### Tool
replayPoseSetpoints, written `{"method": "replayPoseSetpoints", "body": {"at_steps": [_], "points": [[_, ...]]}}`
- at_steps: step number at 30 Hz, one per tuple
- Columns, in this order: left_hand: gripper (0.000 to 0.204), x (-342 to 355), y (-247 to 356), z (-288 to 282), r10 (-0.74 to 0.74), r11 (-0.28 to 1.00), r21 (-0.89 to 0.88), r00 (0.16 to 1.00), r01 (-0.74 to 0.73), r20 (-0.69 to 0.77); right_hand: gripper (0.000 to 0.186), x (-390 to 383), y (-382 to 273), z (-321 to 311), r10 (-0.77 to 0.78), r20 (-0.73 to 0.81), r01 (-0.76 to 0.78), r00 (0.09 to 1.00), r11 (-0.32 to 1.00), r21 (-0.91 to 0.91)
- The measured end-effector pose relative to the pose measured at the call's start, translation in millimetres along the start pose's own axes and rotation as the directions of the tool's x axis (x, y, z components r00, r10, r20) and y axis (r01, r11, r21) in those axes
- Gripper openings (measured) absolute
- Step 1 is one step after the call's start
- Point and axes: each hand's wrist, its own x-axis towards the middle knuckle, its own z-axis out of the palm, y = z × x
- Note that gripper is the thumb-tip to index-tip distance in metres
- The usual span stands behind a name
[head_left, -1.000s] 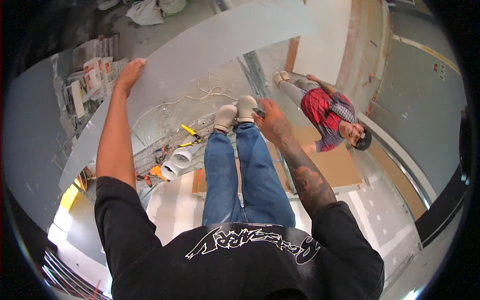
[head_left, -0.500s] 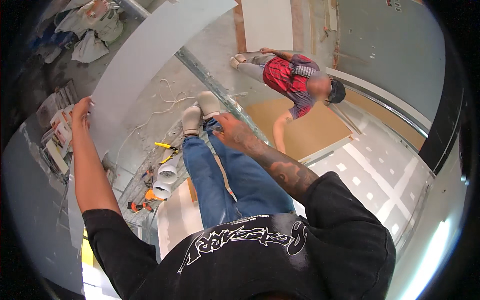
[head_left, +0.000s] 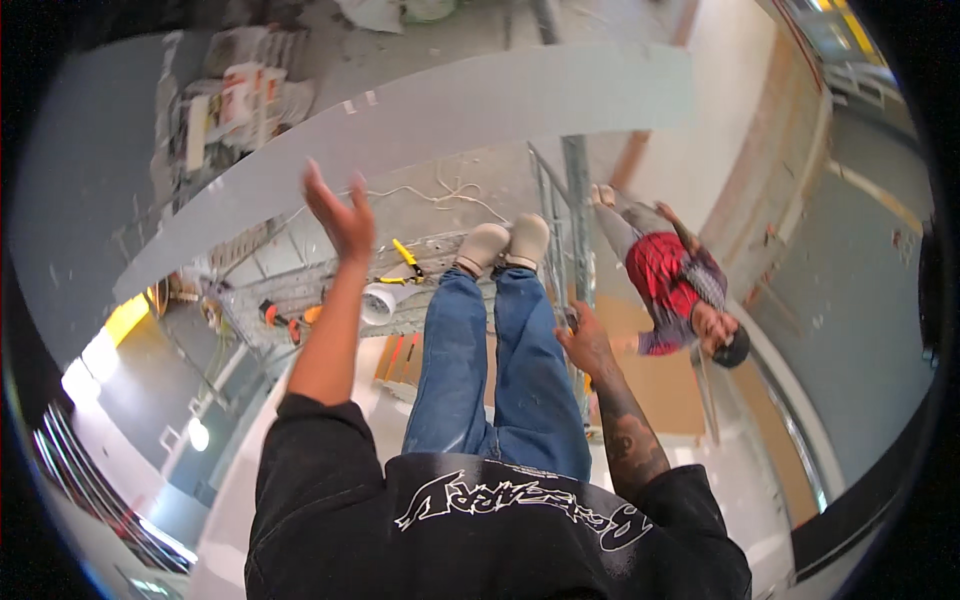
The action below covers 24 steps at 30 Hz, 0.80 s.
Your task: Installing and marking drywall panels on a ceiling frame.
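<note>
A long pale grey strip of board [head_left: 480, 105] spans the view in front of me, curving from the far right down to the left. Over its lower edge, my left hand [head_left: 345, 220] is raised with fingers spread and grips nothing; whether it touches the strip I cannot tell. My right hand [head_left: 588, 342] is beside my right thigh, its fingers closed round a small greyish object whose kind does not show. Below the strip, a yellow-handled tool [head_left: 408, 262] lies by a white cylinder [head_left: 378, 305] on the plank [head_left: 345, 262] where my shoes rest.
A metal scaffold tube [head_left: 576, 200] rises right of my feet. Beyond it a person in a red checked shirt [head_left: 655, 275] stands by a brown board [head_left: 625, 395]. An orange-and-black tool [head_left: 276, 317] lies left on the plank. A white cord [head_left: 430, 195] runs across the floor.
My view has turned, and the strip now lies more crosswise. My left hand has gone from closed at the strip's edge to spread fingers. The right hand is lower beside my thigh.
</note>
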Motion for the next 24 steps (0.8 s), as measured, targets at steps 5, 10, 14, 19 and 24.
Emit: {"method": "replayPoseSetpoints", "body": {"at_steps": [5,10,14,19,24], "points": [[0.058,-293.0,-58.6,-143.7,-0.697,0.680,0.477,0.287,0.557,0.657,0.062,-15.7,-28.3,-5.2,0.132,0.312,-0.151,0.941,0.988,0.039],[0.056,-559.1,6.1,-282.5,-0.310,0.621,0.624,-0.583,0.474,0.751,0.037,-28.9,-33.5,1.4,0.093,0.491,-0.346,0.866,0.821,0.455],[0.057,-607.0,86.4,-302.8,-0.519,0.280,0.625,-0.433,0.729,0.737,0.021,-37.6,-44.2,12.1,0.283,0.539,-0.549,0.793,0.715,0.433],[0.057,-655.3,136.1,-294.2,-0.622,0.057,0.489,-0.352,0.871,0.700,0.010,-25.0,-44.2,46.7,0.199,0.465,-0.289,0.863,0.948,0.131],[0.057,-693.9,157.6,-290.2,-0.636,-0.084,0.414,-0.369,0.906,0.678,0.018,-32.1,-106.2,87.6,0.105,0.372,-0.103,0.922,0.994,-0.025]]}}
